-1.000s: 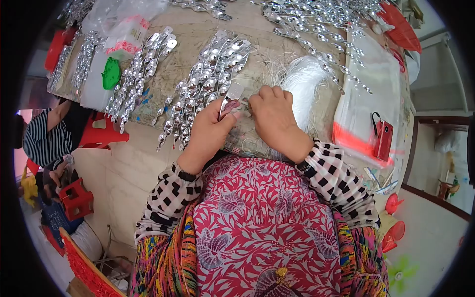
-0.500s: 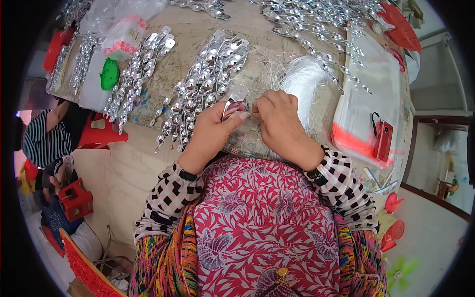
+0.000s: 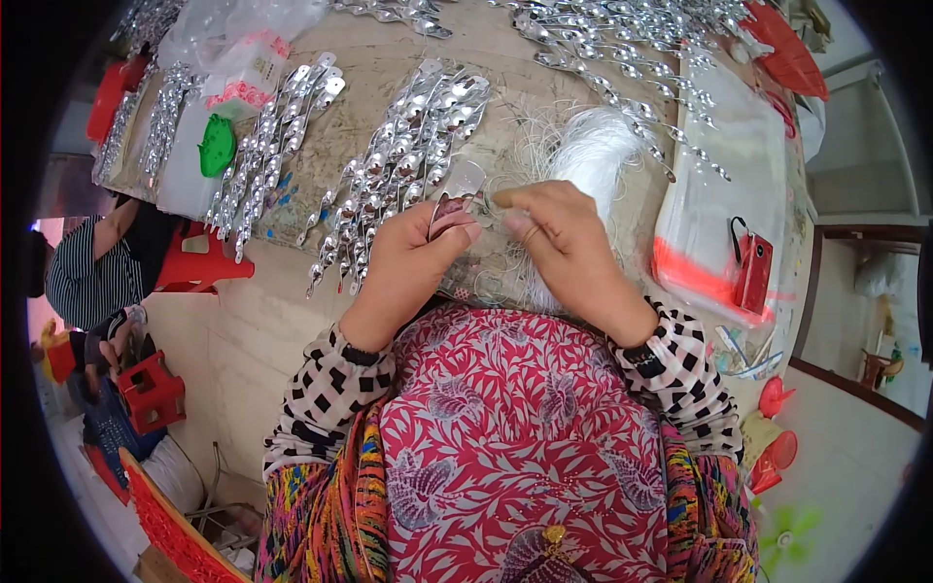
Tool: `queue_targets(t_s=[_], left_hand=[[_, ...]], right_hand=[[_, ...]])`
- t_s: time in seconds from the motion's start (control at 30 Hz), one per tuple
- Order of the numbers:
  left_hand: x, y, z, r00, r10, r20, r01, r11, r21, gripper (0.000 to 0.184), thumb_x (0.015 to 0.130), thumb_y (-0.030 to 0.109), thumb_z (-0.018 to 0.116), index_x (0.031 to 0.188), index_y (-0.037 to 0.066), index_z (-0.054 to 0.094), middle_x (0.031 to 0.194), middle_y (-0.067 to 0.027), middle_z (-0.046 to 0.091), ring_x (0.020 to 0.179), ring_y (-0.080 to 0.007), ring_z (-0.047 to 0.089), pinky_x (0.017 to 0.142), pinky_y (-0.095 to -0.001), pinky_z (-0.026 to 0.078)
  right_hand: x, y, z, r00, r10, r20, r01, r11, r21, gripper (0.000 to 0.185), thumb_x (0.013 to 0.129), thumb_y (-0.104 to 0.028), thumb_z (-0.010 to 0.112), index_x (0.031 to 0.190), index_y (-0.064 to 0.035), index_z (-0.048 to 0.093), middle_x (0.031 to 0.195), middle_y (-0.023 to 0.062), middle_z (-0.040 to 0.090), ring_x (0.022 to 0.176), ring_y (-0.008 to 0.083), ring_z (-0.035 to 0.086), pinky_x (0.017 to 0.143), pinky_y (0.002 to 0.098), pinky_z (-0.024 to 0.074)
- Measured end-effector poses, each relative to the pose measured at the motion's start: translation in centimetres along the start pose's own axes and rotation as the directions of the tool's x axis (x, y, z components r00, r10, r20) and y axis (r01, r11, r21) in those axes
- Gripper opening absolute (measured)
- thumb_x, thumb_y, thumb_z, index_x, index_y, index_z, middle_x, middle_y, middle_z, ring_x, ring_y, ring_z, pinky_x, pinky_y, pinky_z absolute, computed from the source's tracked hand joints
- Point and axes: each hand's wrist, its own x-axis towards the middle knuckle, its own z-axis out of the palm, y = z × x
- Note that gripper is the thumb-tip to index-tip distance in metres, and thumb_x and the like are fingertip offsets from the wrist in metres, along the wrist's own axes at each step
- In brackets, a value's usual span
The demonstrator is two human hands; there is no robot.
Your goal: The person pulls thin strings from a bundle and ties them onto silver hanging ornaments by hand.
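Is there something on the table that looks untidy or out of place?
Yes: loose strands curl untidily over the table, left of the white thread bundle, while the bundle itself lies mostly gathered.

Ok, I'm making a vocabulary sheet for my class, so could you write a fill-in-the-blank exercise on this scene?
1. The left hand grips a shiny ____ strip.
2. The thread near the right hand is ____.
3. The phone is ____.
4. The seated person's shirt is patterned with ____.

Missing words: silver; white; red; stripes.
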Motion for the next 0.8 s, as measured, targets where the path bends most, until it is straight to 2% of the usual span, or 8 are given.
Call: queue_targets(t_s=[0.07, 0.17, 0.2, 0.27, 0.5, 0.57, 0.7, 0.8], left_hand=[[-0.2, 0.2, 0.3, 0.999, 0.033, -0.024, -0.032, 0.999, 0.016, 0.008, 0.087, 0.009, 0.062, 0.089, 0.001, 0.062, 0.078, 0.0072, 0.053, 0.071, -0.0018, 0.044, 0.064, -0.0193, 0.034], [-0.3, 0.5, 0.3, 0.999, 0.036, 0.021, -0.036, 0.999, -0.023, 0.009, 0.087, 0.009, 0.063, 0.088, 0.001, 0.062, 0.076, 0.0074, 0.051, 0.069, -0.0015, 0.041, 0.061, -0.0196, 0.032], [-0.3, 0.6, 0.1, 0.999, 0.035, 0.019, -0.034, 0.999, -0.022, 0.009, 0.087, 0.009, 0.063, 0.088, 0.001, 0.062, 0.076, 0.0074, 0.051, 0.069, -0.0015, 0.041, 0.061, -0.0196, 0.032], [-0.3, 0.8, -0.2, 0.999, 0.007, 0.038, -0.008, 1.0, 0.017, 0.016, 0.086, 0.011, 0.064, 0.094, -0.002, 0.064, 0.086, 0.0011, 0.063, 0.076, -0.0042, 0.053, 0.069, -0.0209, 0.045], [-0.6, 2.1, 0.2, 0.997, -0.062, 0.041, 0.061, 0.998, 0.018, 0.016, 0.086, 0.012, 0.064, 0.093, -0.001, 0.064, 0.085, 0.0022, 0.061, 0.077, -0.0035, 0.051, 0.07, -0.0198, 0.043], [-0.5, 2.7, 0.3, 0.994, -0.102, 0.047, 0.105, 0.992, -0.071, 0.015, 0.086, 0.011, 0.064, 0.096, 0.0, 0.063, 0.083, 0.0035, 0.06, 0.077, -0.003, 0.05, 0.068, -0.0178, 0.04], [-0.3, 3.3, 0.2, 0.994, -0.107, 0.033, 0.108, 0.994, -0.03, 0.02, 0.092, 0.017, 0.059, 0.103, 0.001, 0.062, 0.077, 0.0046, 0.055, 0.074, -0.0024, 0.049, 0.063, -0.0172, 0.037], [0.1, 3.1, 0.3, 0.977, -0.09, 0.194, 0.126, 0.975, -0.181, 0.034, 0.097, 0.03, 0.05, 0.11, 0.0, 0.06, 0.069, 0.0048, 0.049, 0.066, -0.0028, 0.046, 0.057, -0.0184, 0.035]], right_hand=[[-0.2, -0.3, 0.2, 0.996, -0.029, 0.079, 0.022, 0.996, 0.087, 0.01, 0.083, -0.009, 0.062, 0.092, -0.0047, 0.065, 0.088, 0.0102, 0.066, 0.086, 0.0277, 0.059, 0.078, 0.0366, 0.0439], [-0.5, -0.6, 0.2, 0.989, 0.026, 0.147, -0.046, 0.99, 0.132, 0.009, 0.083, -0.01, 0.064, 0.091, -0.0052, 0.066, 0.087, 0.0079, 0.067, 0.083, 0.0243, 0.06, 0.077, 0.0352, 0.0442], [-0.5, -0.7, 0.1, 0.989, 0.026, 0.148, -0.046, 0.99, 0.134, 0.009, 0.083, -0.01, 0.064, 0.091, -0.0052, 0.066, 0.087, 0.0079, 0.067, 0.083, 0.0243, 0.06, 0.077, 0.0352, 0.0442], [-0.6, -0.8, -0.3, 0.98, 0.114, 0.166, -0.137, 0.981, 0.139, 0.009, 0.082, -0.012, 0.066, 0.088, -0.0047, 0.066, 0.087, 0.0071, 0.067, 0.082, 0.0214, 0.059, 0.076, 0.034, 0.0443], [-0.6, -1.4, -1.7, 0.955, 0.144, 0.259, -0.202, 0.956, 0.213, 0.008, 0.086, -0.011, 0.063, 0.088, -0.0028, 0.063, 0.081, 0.0043, 0.062, 0.08, 0.0153, 0.057, 0.075, 0.0289, 0.0443], [-0.6, -1.3, -2.3, 0.882, 0.276, 0.382, -0.443, 0.762, 0.472, 0.008, 0.089, -0.008, 0.059, 0.092, -0.0011, 0.06, 0.082, 0.0015, 0.059, 0.079, 0.0109, 0.056, 0.074, 0.0252, 0.0443], [-0.9, -2.3, -3.5, 0.87, 0.333, 0.364, -0.494, 0.59, 0.639, 0.008, 0.091, -0.007, 0.056, 0.095, 0.0, 0.057, 0.084, 0.0, 0.058, 0.077, 0.008, 0.055, 0.073, 0.0229, 0.0446], [-1.1, -3.5, -4.2, 0.856, 0.355, 0.377, -0.514, 0.491, 0.704, 0.007, 0.091, -0.005, 0.056, 0.096, -0.0003, 0.056, 0.085, 0.0008, 0.058, 0.076, 0.0074, 0.055, 0.072, 0.0229, 0.0453]])
